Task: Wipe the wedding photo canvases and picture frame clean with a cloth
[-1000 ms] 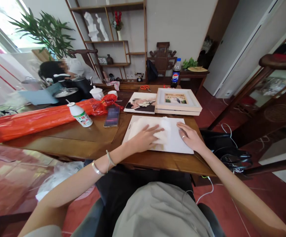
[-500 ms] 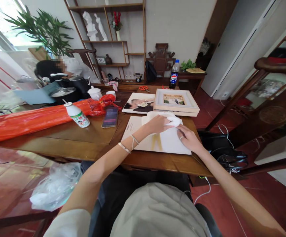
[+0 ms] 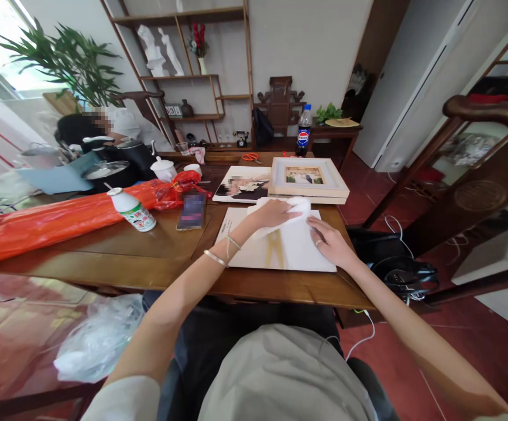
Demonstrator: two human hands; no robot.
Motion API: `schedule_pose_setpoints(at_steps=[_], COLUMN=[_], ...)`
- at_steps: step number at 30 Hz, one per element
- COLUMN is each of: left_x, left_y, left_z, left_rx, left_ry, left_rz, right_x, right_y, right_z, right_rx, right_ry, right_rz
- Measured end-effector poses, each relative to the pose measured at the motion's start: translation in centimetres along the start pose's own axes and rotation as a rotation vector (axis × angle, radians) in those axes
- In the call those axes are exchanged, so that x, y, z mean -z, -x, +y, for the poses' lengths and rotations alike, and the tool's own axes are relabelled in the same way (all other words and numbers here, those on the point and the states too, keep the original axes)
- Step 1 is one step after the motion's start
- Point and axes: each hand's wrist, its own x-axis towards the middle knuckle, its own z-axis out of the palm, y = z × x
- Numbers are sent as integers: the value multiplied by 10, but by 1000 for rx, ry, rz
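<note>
My left hand (image 3: 275, 214), with bracelets on the wrist, is closed on a white cloth (image 3: 300, 207), perhaps a paper wipe. The cloth lies over the far part of a flat white panel (image 3: 298, 251). A yellowish mark shows on the panel between my arms. My right hand (image 3: 332, 242), wearing a ring, rests on the panel's right side with fingers stretched and apart, its fingertips close to the cloth. Just beyond stand a white-framed picture (image 3: 309, 175) and a photo print (image 3: 242, 184), side by side on the wooden table (image 3: 148, 257).
Left on the table are a white drink bottle (image 3: 131, 209), a phone (image 3: 191, 210) and a long red plastic-wrapped bundle (image 3: 61, 225). Orange-handled scissors (image 3: 251, 157) and a cola bottle (image 3: 304, 131) stand farther back. A person (image 3: 100, 126) is at the far left. A chair (image 3: 473, 164) is on the right.
My left hand has shifted slightly left with the cloth, and the gap to my right hand is a little wider. The whole view has moved slightly.
</note>
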Motion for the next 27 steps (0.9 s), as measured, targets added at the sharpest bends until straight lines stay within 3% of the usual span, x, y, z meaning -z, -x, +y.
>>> schedule_pose_setpoints(at_steps=[5, 8, 10, 15, 19, 27], left_x=[-5, -3, -1, -6, -21, -22], left_y=[-36, -37, -26, 10, 35, 107], left_z=[25, 33, 35, 33, 37, 102], left_rx=[-64, -117, -131, 11, -87, -288], left_ry=[47, -48, -128, -271, -354, -389], left_rz=[6, -2, 1, 20, -7, -5], right_x=[3, 3, 3, 1, -1, 2], right_y=[0, 0, 0, 0, 0, 1], right_z=[-2, -3, -3, -2, 0, 2], right_rx=[8, 9, 8, 4, 11, -3], right_ry=[30, 24, 10, -1, -28, -75], right_rz=[-6, -5, -11, -6, 8, -23])
